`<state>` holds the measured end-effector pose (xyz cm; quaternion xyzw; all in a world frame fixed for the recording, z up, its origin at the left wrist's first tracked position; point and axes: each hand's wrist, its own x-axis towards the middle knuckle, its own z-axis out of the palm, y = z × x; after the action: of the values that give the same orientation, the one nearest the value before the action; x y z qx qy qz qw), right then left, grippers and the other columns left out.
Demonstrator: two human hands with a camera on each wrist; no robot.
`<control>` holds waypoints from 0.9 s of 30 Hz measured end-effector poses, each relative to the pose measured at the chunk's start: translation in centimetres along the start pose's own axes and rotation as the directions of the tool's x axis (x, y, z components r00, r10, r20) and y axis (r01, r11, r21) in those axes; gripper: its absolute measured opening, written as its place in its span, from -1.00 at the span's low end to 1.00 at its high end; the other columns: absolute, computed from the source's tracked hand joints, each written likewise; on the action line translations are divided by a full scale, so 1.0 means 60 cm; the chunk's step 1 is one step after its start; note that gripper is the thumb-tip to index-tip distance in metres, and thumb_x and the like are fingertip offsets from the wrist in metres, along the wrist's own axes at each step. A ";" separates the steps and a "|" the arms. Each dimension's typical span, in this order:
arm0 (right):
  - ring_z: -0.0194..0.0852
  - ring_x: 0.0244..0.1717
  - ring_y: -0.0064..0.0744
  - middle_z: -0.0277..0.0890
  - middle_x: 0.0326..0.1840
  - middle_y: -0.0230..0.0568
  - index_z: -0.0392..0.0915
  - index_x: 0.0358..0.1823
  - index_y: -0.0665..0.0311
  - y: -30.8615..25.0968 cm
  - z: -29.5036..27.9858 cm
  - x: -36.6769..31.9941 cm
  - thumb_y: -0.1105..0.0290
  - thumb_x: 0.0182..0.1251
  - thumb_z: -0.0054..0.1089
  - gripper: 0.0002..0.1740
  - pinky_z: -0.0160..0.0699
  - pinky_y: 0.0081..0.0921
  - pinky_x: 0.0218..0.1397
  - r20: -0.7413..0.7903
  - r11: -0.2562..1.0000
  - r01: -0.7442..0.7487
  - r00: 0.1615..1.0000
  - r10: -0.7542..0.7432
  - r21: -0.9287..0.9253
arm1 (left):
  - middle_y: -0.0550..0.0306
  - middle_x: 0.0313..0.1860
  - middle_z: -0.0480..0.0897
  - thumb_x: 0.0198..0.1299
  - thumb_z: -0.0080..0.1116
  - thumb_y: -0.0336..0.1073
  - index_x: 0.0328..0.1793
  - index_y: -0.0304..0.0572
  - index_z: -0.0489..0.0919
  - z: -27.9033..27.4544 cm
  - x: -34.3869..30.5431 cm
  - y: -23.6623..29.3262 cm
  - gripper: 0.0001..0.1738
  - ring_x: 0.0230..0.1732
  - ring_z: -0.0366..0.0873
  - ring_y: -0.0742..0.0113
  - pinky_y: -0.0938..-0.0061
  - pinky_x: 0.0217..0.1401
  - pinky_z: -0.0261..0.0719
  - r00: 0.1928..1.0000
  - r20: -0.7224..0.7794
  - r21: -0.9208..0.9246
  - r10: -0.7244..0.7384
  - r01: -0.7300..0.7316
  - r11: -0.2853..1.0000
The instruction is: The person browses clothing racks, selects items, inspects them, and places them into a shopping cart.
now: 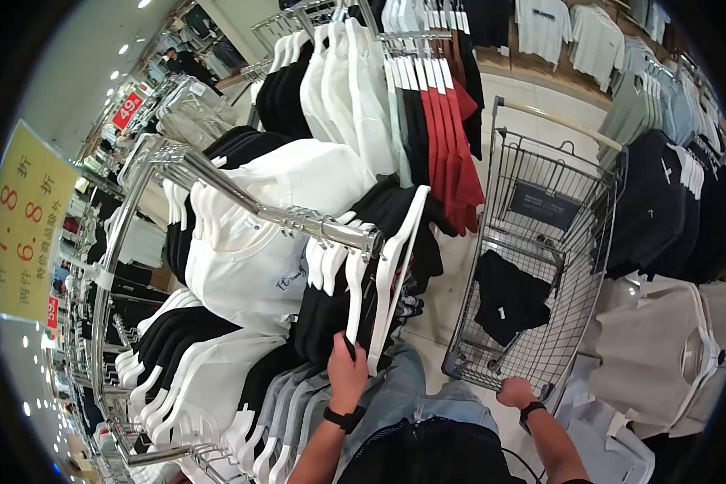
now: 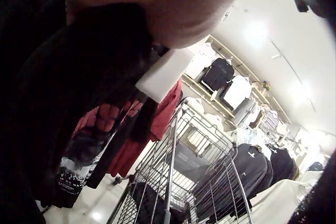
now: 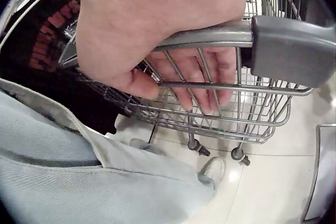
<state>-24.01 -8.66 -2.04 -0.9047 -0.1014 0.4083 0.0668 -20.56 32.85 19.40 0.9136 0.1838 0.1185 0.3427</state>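
Note:
My left hand [image 1: 347,375] grips the edge of a black garment [image 1: 319,319] that hangs on the round chrome rack. A white hanger [image 1: 355,294] comes down right beside the fingers. In the left wrist view, dark cloth [image 2: 100,50] fills the space under the hand, with a white tag [image 2: 165,74] next to it. My right hand [image 3: 168,40] lies over the near rim of a wire shopping cart [image 1: 589,282], its fingers inside the basket and the thumb outside. A folded black garment [image 1: 512,298] lies in the cart.
The chrome rack [image 1: 242,198] carries white, black and grey shirts close on the left. Red shirts [image 1: 448,161] hang beyond it. Beige tops [image 1: 645,355] and dark shirts [image 1: 645,214] line the right side of the cart. A yellow sign [image 1: 28,226] stands at the far left.

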 end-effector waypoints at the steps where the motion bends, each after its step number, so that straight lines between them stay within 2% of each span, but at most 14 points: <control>1: 0.74 -0.04 0.16 0.75 -0.16 0.15 0.78 -0.22 0.29 -0.002 0.000 0.002 0.12 0.07 0.15 -0.57 0.73 -0.03 0.07 -0.012 1.000 -0.009 1.000 0.010 0.012 | -0.38 -0.19 0.66 0.41 0.07 -0.34 0.20 -0.32 0.44 -0.004 -0.005 0.000 -0.69 -0.14 0.62 -0.43 -0.10 -0.14 0.52 1.000 -0.014 0.000 0.001 -0.001 1.000; 3: 0.73 -0.04 0.13 0.75 -0.17 0.11 0.79 -0.25 0.29 -0.009 -0.006 -0.004 0.14 0.07 0.14 -0.58 0.71 -0.04 0.07 -0.029 0.999 -0.007 1.000 0.008 0.036 | -0.39 -0.15 0.67 0.41 0.07 -0.31 0.21 -0.32 0.43 -0.010 -0.012 0.003 -0.67 -0.11 0.63 -0.42 -0.10 -0.11 0.54 0.998 0.008 0.047 -0.058 0.058 0.997; 7: 0.73 -0.01 0.10 0.76 -0.16 0.09 0.80 -0.25 0.26 -0.012 -0.004 -0.003 0.13 0.07 0.13 -0.58 0.72 -0.03 0.04 -0.017 0.998 -0.026 0.999 0.027 0.059 | -0.40 -0.17 0.68 0.42 0.06 -0.27 0.22 -0.31 0.42 -0.024 -0.018 0.019 -0.65 -0.10 0.64 -0.43 -0.12 -0.08 0.56 0.998 0.011 0.076 -0.061 0.060 0.995; 9: 0.75 -0.02 0.08 0.77 -0.17 0.07 0.79 -0.25 0.26 -0.017 0.000 -0.006 0.12 0.07 0.12 -0.58 0.72 -0.04 0.02 -0.081 0.999 0.027 0.996 -0.024 0.040 | -0.41 -0.21 0.69 0.42 0.06 -0.26 0.22 -0.31 0.41 -0.031 -0.013 0.023 -0.64 -0.13 0.65 -0.45 -0.15 -0.09 0.56 0.993 0.078 0.089 -0.083 0.076 0.993; 13: 0.75 -0.03 0.05 0.77 -0.15 0.07 0.79 -0.26 0.26 -0.027 -0.014 -0.016 0.11 0.09 0.11 -0.58 0.72 -0.06 0.02 -0.082 0.995 0.017 0.997 -0.009 0.097 | -0.39 -0.29 0.67 0.35 0.05 -0.32 0.11 -0.35 0.46 -0.017 -0.001 0.016 -0.71 -0.17 0.64 -0.45 -0.09 -0.14 0.56 0.998 0.036 -0.006 0.048 -0.048 0.999; 14: 0.75 -0.02 0.05 0.77 -0.13 0.06 0.79 -0.24 0.26 -0.024 -0.003 -0.009 0.11 0.10 0.11 -0.57 0.72 -0.06 0.03 -0.080 0.996 0.029 0.997 -0.022 0.087 | -0.35 -0.32 0.67 0.31 0.06 -0.36 0.00 -0.37 0.50 -0.014 -0.003 0.023 -0.77 -0.20 0.66 -0.40 -0.02 -0.17 0.56 0.998 0.013 -0.014 0.057 -0.056 0.998; 15: 0.75 -0.01 0.05 0.77 -0.11 0.05 0.79 -0.23 0.27 -0.027 -0.004 -0.011 0.10 0.10 0.11 -0.56 0.72 -0.06 0.04 -0.078 0.996 0.041 0.996 -0.035 0.078 | -0.35 -0.32 0.67 0.31 0.06 -0.36 0.00 -0.37 0.50 -0.012 0.002 0.024 -0.77 -0.20 0.66 -0.40 -0.02 -0.17 0.56 0.997 0.023 -0.011 0.075 -0.075 0.997; 17: 0.75 0.01 0.05 0.77 -0.09 0.05 0.79 -0.21 0.27 -0.029 -0.009 -0.016 0.10 0.11 0.11 -0.55 0.72 -0.06 0.07 -0.070 0.994 0.026 0.997 -0.019 0.105 | -0.30 -0.32 0.65 0.26 0.10 -0.39 -0.04 -0.42 0.52 -0.007 0.006 0.021 -0.77 -0.26 0.71 -0.12 0.14 -0.14 0.59 0.998 0.037 -0.051 0.050 -0.048 0.998; 21: 0.75 0.00 0.10 0.77 -0.11 0.08 0.80 -0.22 0.27 -0.027 0.003 -0.007 0.06 0.10 0.13 -0.54 0.71 -0.03 0.11 -0.098 0.988 0.056 0.994 -0.042 0.147 | -0.25 -0.41 0.62 0.17 0.12 -0.43 -0.17 -0.38 0.51 -0.004 0.012 0.049 -0.85 -0.32 0.63 -0.27 0.08 -0.20 0.56 0.998 0.010 -0.040 0.063 -0.063 0.997; 23: 0.75 0.01 0.09 0.77 -0.10 0.09 0.80 -0.21 0.27 -0.029 0.001 -0.009 0.06 0.11 0.12 -0.53 0.71 -0.04 0.12 -0.084 0.988 0.044 0.996 -0.032 0.148 | -0.23 -0.39 0.60 0.13 0.13 -0.45 -0.21 -0.38 0.50 0.008 0.014 0.034 -0.86 -0.33 0.60 -0.20 0.14 -0.18 0.55 0.994 -0.007 -0.054 0.110 -0.110 0.992; 24: 0.75 0.02 0.09 0.77 -0.09 0.09 0.80 -0.20 0.27 -0.031 -0.004 -0.010 0.06 0.12 0.12 -0.53 0.71 -0.05 0.13 -0.064 0.988 0.030 0.998 -0.021 0.150 | -0.21 -0.35 0.62 0.13 0.14 -0.45 -0.21 -0.39 0.51 0.010 0.015 0.034 -0.85 -0.29 0.62 -0.10 0.18 -0.15 0.55 0.997 0.002 -0.108 0.074 -0.073 0.991; 27: 0.75 0.03 0.08 0.76 -0.07 0.11 0.79 -0.18 0.27 -0.027 0.005 -0.001 0.06 0.12 0.11 -0.52 0.72 -0.06 0.14 -0.078 0.987 0.054 0.996 -0.043 0.154 | -0.16 -0.37 0.61 0.12 0.14 -0.46 -0.19 -0.39 0.52 0.008 0.013 0.036 -0.85 -0.30 0.63 -0.03 0.20 -0.15 0.56 0.999 0.052 -0.164 0.017 -0.008 0.986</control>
<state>-24.50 -7.11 -1.89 -0.9085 -0.0885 0.3793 0.1512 -19.13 31.39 20.55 0.8864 0.1585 0.1113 0.4206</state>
